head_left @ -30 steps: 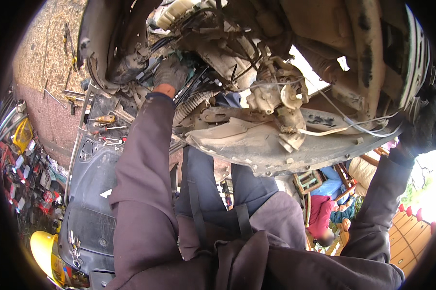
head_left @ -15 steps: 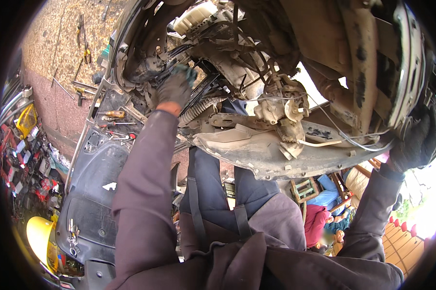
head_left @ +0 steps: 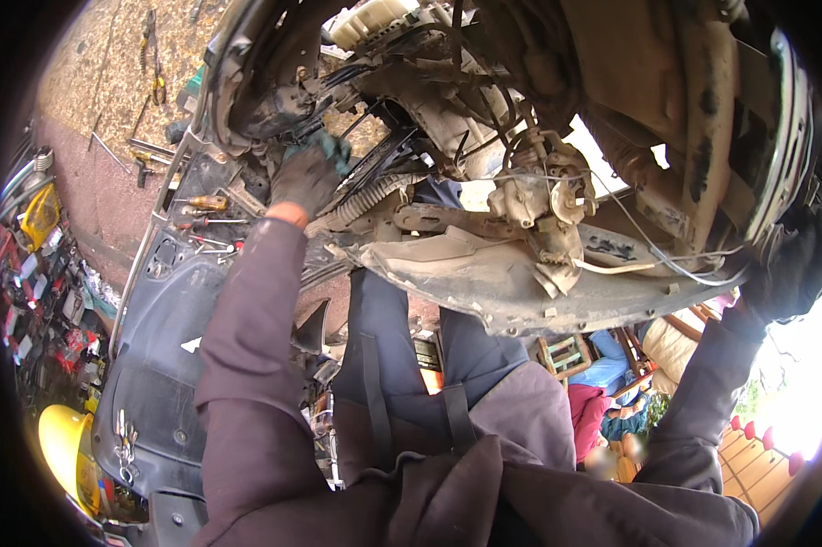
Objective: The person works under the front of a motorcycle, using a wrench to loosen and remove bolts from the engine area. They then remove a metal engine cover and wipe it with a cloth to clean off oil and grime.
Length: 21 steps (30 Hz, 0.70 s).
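- Reaching up at eleven o'clock, your left hand [head_left: 306,178], in a dark glove, presses into the cable bundle [head_left: 375,155] under the stripped scooter frame [head_left: 520,273]; the fingers curl among the black cables, but you cannot tell whether they grip one.
- Your right hand [head_left: 789,273], also gloved, sits far out at three o'clock, clamped on the frame's edge beside the wheel rim [head_left: 785,137].
- Between your hands lies the corrugated hose [head_left: 375,196], its long axis running from ten o'clock toward three; your left hand is much the nearer, touching its upper end.
- The screwdrivers [head_left: 201,214] lie on the grey body panel [head_left: 169,346], at nine o'clock just below your left wrist.
- Low at eight o'clock sits a yellow helmet [head_left: 65,451]; along the nine o'clock rim stand small red and yellow packages [head_left: 33,264], their labels too small to tell.
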Tool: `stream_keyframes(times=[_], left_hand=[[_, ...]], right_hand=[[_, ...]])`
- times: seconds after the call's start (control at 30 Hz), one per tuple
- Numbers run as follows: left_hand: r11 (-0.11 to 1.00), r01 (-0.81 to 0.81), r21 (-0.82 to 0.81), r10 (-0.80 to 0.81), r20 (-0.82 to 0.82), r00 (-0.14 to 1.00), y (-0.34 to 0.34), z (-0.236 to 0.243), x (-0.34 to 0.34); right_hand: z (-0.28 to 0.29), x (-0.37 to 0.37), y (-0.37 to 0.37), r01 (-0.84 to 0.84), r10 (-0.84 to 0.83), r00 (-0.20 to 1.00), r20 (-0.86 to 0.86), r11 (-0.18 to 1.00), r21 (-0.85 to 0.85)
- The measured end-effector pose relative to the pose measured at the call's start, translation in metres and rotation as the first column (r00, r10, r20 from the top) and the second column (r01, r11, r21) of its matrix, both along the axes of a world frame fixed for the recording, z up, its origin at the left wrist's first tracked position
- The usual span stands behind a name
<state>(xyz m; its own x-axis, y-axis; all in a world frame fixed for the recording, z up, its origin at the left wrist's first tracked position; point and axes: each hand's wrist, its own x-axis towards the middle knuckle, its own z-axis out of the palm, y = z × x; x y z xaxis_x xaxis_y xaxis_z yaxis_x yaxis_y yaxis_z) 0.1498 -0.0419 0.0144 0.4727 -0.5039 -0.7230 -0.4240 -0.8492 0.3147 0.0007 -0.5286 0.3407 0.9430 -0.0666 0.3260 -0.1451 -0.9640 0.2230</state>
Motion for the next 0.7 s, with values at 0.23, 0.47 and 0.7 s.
stream_keyframes(times=[0.23,0.47,0.7], left_hand=[[0.991,-0.028,0.131,0.031,-0.02,0.999,0.012,0.006,-0.001],[0.953,-0.219,0.21,0.213,0.053,0.976,0.046,-0.007,-0.02],[0.753,-0.653,0.08,0.586,0.37,0.721,0.186,0.106,-0.063]], right_hand=[[-0.012,-0.003,0.017,0.14,-0.206,0.967,0.15,0.921,0.363],[-0.019,-0.002,0.025,0.171,-0.45,0.866,0.218,0.677,0.716],[-0.024,-0.002,0.019,0.191,-0.435,0.883,0.177,0.677,0.711]])
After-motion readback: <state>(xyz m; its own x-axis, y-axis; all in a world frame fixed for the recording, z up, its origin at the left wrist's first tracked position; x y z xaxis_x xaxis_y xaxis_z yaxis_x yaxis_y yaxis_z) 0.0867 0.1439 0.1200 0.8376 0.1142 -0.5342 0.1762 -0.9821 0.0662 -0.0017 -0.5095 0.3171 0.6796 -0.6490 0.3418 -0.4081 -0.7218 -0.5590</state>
